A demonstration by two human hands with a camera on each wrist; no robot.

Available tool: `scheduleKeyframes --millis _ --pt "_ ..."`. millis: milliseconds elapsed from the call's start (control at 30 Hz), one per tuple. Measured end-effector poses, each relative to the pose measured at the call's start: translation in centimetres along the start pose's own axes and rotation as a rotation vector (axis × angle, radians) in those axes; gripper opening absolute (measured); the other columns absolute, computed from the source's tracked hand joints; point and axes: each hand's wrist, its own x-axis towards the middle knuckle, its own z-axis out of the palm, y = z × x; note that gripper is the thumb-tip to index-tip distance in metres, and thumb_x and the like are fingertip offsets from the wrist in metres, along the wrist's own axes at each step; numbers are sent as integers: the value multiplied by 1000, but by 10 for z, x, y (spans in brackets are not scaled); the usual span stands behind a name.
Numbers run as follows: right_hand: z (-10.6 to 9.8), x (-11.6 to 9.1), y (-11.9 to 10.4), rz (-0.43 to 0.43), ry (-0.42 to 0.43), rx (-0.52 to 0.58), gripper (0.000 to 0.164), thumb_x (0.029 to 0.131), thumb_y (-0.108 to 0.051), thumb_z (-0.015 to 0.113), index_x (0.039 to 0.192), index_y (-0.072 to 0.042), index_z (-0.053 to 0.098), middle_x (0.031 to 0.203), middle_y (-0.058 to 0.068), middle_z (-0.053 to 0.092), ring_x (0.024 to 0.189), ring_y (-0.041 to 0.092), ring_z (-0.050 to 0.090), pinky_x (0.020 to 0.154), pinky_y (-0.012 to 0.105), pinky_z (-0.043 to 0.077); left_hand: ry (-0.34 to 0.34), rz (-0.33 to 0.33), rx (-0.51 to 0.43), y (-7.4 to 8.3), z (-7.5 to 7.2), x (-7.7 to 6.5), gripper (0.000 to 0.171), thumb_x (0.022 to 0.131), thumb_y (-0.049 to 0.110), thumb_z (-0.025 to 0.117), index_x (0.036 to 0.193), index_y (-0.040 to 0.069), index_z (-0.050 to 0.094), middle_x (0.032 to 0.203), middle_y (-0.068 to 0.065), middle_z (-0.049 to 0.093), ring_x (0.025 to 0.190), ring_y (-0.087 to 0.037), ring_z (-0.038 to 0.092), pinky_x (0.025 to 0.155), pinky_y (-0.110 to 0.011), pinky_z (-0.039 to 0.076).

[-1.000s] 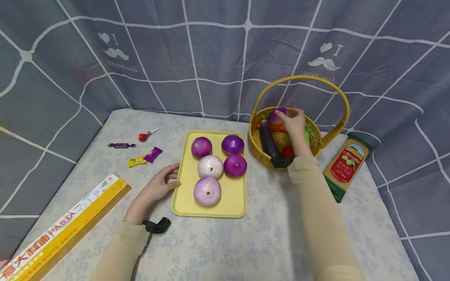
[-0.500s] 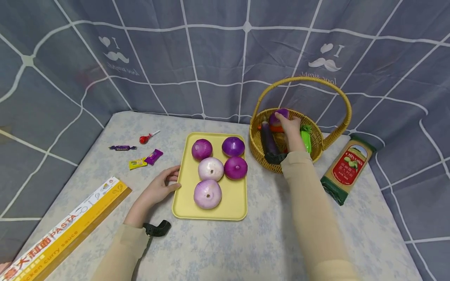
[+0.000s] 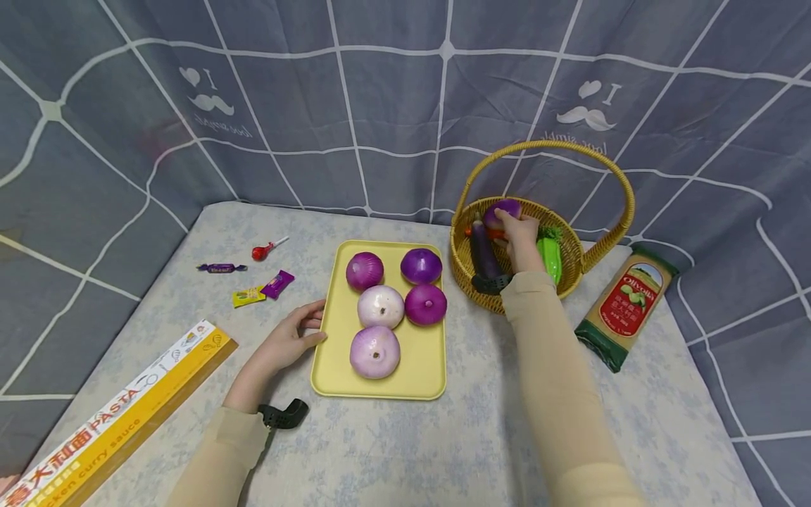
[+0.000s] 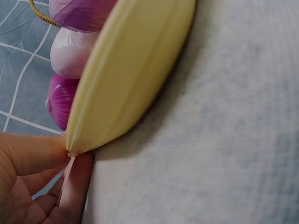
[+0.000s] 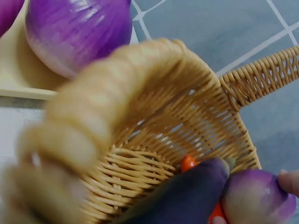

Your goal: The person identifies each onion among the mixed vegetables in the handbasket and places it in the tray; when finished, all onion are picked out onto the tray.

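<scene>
In the head view my left hand (image 3: 290,339) pinches the left edge of a yellow tray (image 3: 336,377). The left wrist view shows thumb and finger meeting at the tray's rim (image 4: 133,79). Several purple and pale onions (image 3: 375,352) sit on the tray. My right hand (image 3: 521,239) reaches down into a wicker basket (image 3: 573,257) and grips a purple onion (image 3: 503,210) at its back. A dark eggplant (image 3: 483,253) lies beside that onion, with an orange-red carrot (image 5: 188,163) partly hidden under it. Green celery (image 3: 550,257) lies on the basket's right side.
The basket's tall handle (image 3: 551,144) arches over the right hand. An Olivoila pasta packet (image 3: 629,303) lies right of the basket. To the left are a long pasta box (image 3: 127,408), a red lollipop (image 3: 261,252) and several wrapped candies (image 3: 277,284). A grey curtain (image 3: 393,105) hangs behind.
My right hand has shifted slightly lower and to the left in the basket, uncovering the green celery. The onion it grips has settled slightly lower. My left hand stays at the tray's edge.
</scene>
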Motion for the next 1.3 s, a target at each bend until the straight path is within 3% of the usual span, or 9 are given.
scheduleKeyframes --millis 233,367,567,700,867,967,1167,1300 --pt "1 -5 2 -83 54 -46 71 89 -21 70 144 -14 26 150 15 34 85 15 62 96 35 54 -6 15 -1 1 0 1 64 96 8 60 153 4 32 134 -19 51 121 -34 51 107 -51 38" --pt "1 -8 0 -116 56 -95 72 89 -24 70 145 -17 26 147 17 39 73 12 62 95 35 55 -7 12 10 2 -1 2 64 96 8 60 153 4 32 134 -19 52 121 -34 52 107 -51 38" --pt "2 -17 -4 -151 -3 -15 71 89 -16 70 144 -14 26 146 19 39 73 13 64 101 41 51 -7 1 21 2 -1 2 64 96 8 59 153 3 30 134 -20 51 121 -34 51 107 -51 40" --pt "-3 -28 -6 -161 -37 1 71 90 -13 68 145 -13 25 149 18 33 100 24 67 101 39 51 -7 -15 13 3 -1 2 65 96 8 59 154 4 30 135 -20 50 122 -34 50 107 -51 38" --pt "-18 -50 -3 -165 -89 -45 75 90 -15 68 148 -10 20 152 19 28 126 30 56 103 37 50 -13 -17 16 3 0 3 65 96 8 59 154 4 30 134 -19 50 122 -34 50 107 -51 39" --pt "-30 -67 1 -158 -144 -88 78 91 -19 67 150 -8 17 149 19 34 123 25 57 106 37 48 -18 -9 21 3 2 4 65 96 8 59 154 4 30 134 -20 50 122 -35 51 107 -51 40" --pt "-51 -103 14 -193 -267 -168 75 92 -20 67 149 -5 21 129 10 43 97 12 63 106 40 46 -11 -19 23 4 2 3 65 96 8 59 154 4 30 134 -20 50 122 -34 51 106 -50 40" --pt "-59 -124 25 -232 -326 -236 72 93 -20 66 148 -2 24 136 13 41 102 12 61 99 28 51 -10 -15 26 4 2 2 65 96 8 59 154 4 29 134 -20 50 121 -34 50 105 -48 40"
